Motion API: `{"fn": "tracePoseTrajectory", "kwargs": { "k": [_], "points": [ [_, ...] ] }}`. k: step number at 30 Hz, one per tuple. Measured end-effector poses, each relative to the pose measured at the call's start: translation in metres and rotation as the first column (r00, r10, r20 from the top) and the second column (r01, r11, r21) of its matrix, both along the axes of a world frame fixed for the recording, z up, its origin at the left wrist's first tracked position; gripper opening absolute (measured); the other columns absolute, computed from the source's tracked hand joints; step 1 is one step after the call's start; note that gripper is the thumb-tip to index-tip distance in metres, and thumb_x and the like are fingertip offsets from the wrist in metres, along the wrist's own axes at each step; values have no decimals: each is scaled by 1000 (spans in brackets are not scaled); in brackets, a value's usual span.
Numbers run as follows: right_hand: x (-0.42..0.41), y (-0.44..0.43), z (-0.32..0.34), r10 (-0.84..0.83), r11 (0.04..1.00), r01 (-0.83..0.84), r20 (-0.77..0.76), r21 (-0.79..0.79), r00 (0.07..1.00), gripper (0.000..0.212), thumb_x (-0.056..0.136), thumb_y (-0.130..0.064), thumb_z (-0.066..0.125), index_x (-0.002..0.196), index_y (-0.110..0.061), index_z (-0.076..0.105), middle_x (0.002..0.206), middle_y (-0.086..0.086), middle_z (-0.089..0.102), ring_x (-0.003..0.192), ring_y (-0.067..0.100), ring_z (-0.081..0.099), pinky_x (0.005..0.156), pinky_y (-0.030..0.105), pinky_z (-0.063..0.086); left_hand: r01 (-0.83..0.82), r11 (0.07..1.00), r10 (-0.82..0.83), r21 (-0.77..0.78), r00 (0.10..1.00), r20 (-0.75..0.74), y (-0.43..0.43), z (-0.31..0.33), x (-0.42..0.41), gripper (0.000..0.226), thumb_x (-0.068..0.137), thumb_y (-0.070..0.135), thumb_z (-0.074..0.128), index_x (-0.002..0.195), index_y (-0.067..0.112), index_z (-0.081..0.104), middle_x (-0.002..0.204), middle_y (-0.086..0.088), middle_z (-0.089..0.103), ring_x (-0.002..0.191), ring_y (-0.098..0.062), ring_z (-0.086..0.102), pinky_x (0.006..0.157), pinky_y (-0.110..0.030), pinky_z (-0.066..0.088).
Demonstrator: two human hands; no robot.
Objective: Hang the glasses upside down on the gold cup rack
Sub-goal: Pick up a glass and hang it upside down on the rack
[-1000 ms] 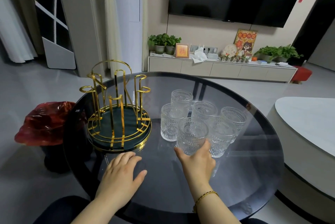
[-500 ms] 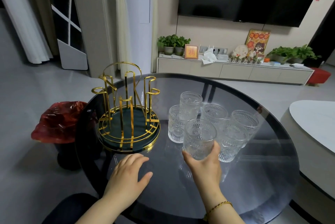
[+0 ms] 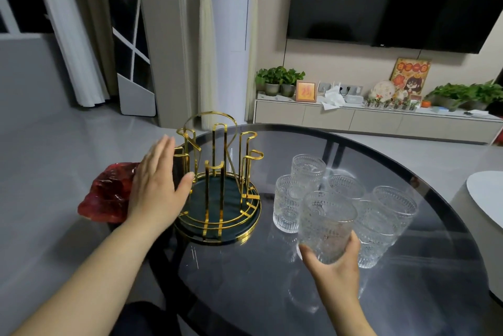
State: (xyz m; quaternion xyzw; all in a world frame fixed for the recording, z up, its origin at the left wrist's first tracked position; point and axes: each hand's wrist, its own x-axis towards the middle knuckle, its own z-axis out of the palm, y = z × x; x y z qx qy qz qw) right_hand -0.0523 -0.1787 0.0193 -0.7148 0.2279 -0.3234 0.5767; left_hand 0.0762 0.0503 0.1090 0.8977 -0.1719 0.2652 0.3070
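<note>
Five upright glasses (image 3: 307, 172) cluster right of the gold cup rack (image 3: 217, 186). Right hand (image 3: 333, 267) grips a sixth glass (image 3: 326, 226), apparently lifted off the table (image 3: 408, 295). Left hand (image 3: 155, 188), fingers spread, flanks the rack's left side.

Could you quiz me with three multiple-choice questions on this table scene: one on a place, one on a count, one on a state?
1. Where is the left hand?
A. beside the gold rack
B. on the glasses
C. in a lap

2. How many glasses still stand on the table?
A. two
B. five
C. eight

3. The lifted glass in the right hand is:
A. hung
B. upside down
C. upright

Answers: 1 A, open palm at the rack's left side. 2 B, five standing together. 3 C, its mouth faces up.
</note>
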Motion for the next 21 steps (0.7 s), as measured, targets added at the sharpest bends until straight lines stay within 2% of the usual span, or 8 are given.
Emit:
{"fn": "tracePoseTrajectory", "kwargs": {
  "k": [3,5,7,11,13,15,17,21],
  "points": [
    [-1,-3,21,65,997,-64,10,-29,998,72,59,-13,75,119,-23,36,113,3,56,105,21,53,87,28,37,10,996,-4,91,998,-68,4,-2,14,64,89,29,49,140,12,13,151,-8,13,137,-21,9,109,-38,6],
    [2,-4,44,118,990,-116,20,-82,993,65,60,-11,75,114,-26,42,109,2,59,101,18,56,82,21,40,19,994,-12,109,998,-67,6,-6,19,64,89,30,50,140,13,15,151,-7,16,137,-21,12,110,-38,7],
    [8,-6,70,189,973,-181,45,-142,981,56,60,-9,75,99,-38,47,99,-10,61,92,3,57,72,9,41,21,994,-17,105,999,-35,6,-8,22,63,88,30,52,139,13,18,150,-6,18,136,-21,14,110,-38,8],
    [29,-8,131,268,937,-249,47,-245,962,52,60,-18,75,86,-46,41,91,-22,49,72,-10,56,60,8,43,46,997,-45,66,999,-16,7,-12,23,65,86,30,55,139,16,19,151,-3,17,135,-20,15,108,-33,3],
    [46,-7,167,279,932,-263,33,-250,960,51,56,-26,76,90,-39,40,88,-18,45,71,-3,57,55,11,46,58,998,-57,23,998,-12,8,-12,22,65,85,29,57,139,19,21,150,0,18,132,-18,15,107,-32,1],
    [66,-4,201,331,919,-318,17,-232,943,70,43,-36,75,100,-24,36,91,-6,48,75,11,60,70,26,51,80,997,-80,-20,997,-5,7,-11,22,65,84,29,58,138,20,23,150,2,19,128,-9,12,105,-29,-3],
    [89,4,230,404,894,-400,-26,-202,915,73,41,-34,73,101,-22,33,91,5,52,69,21,66,73,39,54,94,995,-94,-16,996,-7,6,-11,21,65,84,30,58,138,21,22,149,2,19,125,-4,10,103,-27,-7],
    [139,33,261,488,809,-501,-124,-307,864,67,48,-26,75,102,-18,37,95,4,54,75,18,61,59,30,56,98,995,-98,13,995,10,7,-18,24,68,82,30,60,138,17,23,146,3,18,130,-8,13,107,-34,-4]
  ]
}}
